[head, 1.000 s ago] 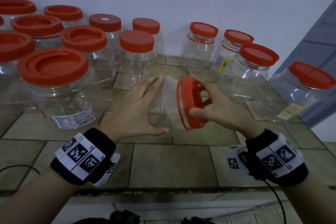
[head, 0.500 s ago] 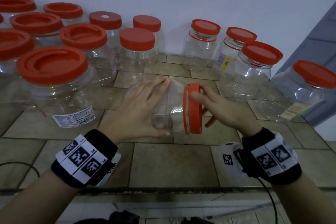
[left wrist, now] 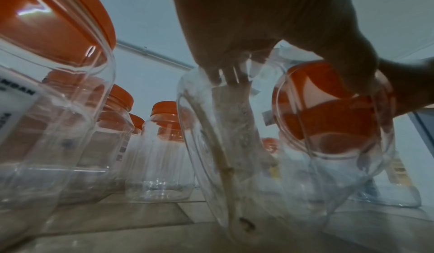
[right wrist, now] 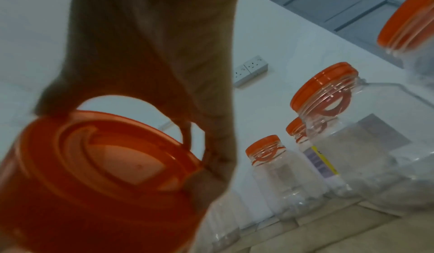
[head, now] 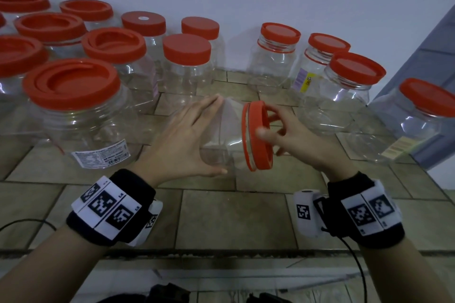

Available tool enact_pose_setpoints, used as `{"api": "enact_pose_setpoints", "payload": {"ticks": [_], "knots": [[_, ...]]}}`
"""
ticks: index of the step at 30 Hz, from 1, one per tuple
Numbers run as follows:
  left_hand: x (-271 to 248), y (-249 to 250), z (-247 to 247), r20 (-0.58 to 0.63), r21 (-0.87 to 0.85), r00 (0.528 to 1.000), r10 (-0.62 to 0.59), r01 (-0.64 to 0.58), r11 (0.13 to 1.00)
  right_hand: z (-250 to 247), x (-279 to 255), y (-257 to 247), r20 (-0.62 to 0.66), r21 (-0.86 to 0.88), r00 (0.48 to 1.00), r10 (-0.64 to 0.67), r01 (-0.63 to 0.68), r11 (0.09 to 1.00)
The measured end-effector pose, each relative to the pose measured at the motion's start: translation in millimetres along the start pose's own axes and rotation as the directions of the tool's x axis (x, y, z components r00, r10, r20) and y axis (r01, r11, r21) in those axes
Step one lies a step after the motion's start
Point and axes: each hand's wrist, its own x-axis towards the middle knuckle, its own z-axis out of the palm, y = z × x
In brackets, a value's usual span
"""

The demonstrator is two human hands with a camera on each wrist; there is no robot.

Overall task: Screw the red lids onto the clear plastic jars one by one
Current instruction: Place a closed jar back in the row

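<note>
A clear jar [head: 234, 118] lies on its side just above the tiled top, mouth to the right. My left hand [head: 218, 135] grips its body, fingers over the top and thumb underneath. A red lid [head: 256, 150] with a loop handle sits on the jar's mouth. My right hand [head: 268, 123] holds that lid, thumb on the near rim and fingers curled around the far side. In the left wrist view the lid [left wrist: 328, 119] shows through the jar [left wrist: 234, 155]. The right wrist view is filled by the lid [right wrist: 94, 164], with the fingers at its handle.
Several capped jars crowd the left and back, the nearest a big one [head: 71, 110]. More capped jars [head: 344, 91] stand at the right, beside a grey door [head: 430, 61]. Bare tiles [head: 234, 219] lie between my wrists and the front edge.
The lid went from tilted on the mouth to edge-on against it, and now shows a little of its face again. My right hand's fingers have shifted around the rim. The left hand kept its hold.
</note>
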Motion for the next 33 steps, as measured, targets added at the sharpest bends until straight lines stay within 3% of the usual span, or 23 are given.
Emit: {"api": "enact_pose_setpoints", "payload": {"ticks": [2, 3, 7, 9, 12, 15, 17, 20, 23, 28, 33], "knots": [[0, 1, 0, 0.004, 0.014, 1.000, 0.018, -0.018, 1.000, -5, 0, -2, 0.013, -0.037, 0.995, 0.098, -0.098, 0.994], [0, 1, 0, 0.002, 0.012, 1.000, 0.021, -0.021, 1.000, -9, -1, 0, 0.030, -0.053, 0.996, 0.083, -0.081, 0.995], [-1, -1, 0, -0.012, -0.032, 1.000, -0.002, 0.002, 0.999, -19, -10, 5, 0.196, -0.010, 0.972, -0.129, 0.133, 0.991], [0, -3, -1, -0.013, -0.047, 1.000, -0.013, 0.012, 0.999, -12, -8, 6, 0.166, -0.056, 0.970, -0.178, 0.190, 0.980], [0, -1, -2, 0.010, -0.012, 1.000, -0.001, 0.001, 1.000, 1, -2, 0, 0.026, -0.085, 0.998, -0.052, 0.054, 0.995], [2, 2, -1, 0.037, 0.039, 0.998, 0.051, -0.052, 0.998, -2, 4, -1, 0.032, -0.161, 0.996, 0.079, -0.073, 0.984], [2, 1, 0, 0.027, 0.030, 0.998, 0.054, -0.054, 0.998, -11, 6, 0, 0.123, -0.122, 0.989, 0.083, -0.068, 0.990], [0, -4, 0, -0.021, -0.063, 1.000, -0.007, 0.006, 0.998, -12, 2, 4, 0.208, -0.095, 0.976, -0.058, 0.079, 0.992], [-1, -7, -1, -0.037, -0.098, 0.999, -0.038, 0.034, 0.995, 1, 0, 4, 0.045, -0.068, 0.990, -0.132, 0.135, 0.988], [-1, -17, -7, -0.043, -0.194, 0.996, -0.078, 0.068, 0.979, 15, 3, 0, -0.105, -0.031, 0.991, -0.084, 0.081, 0.996], [-4, -29, -13, -0.129, -0.448, 0.963, -0.236, 0.156, 0.880, 38, 1, -1, -0.295, 0.277, 0.933, -0.208, 0.292, 0.915]]}}
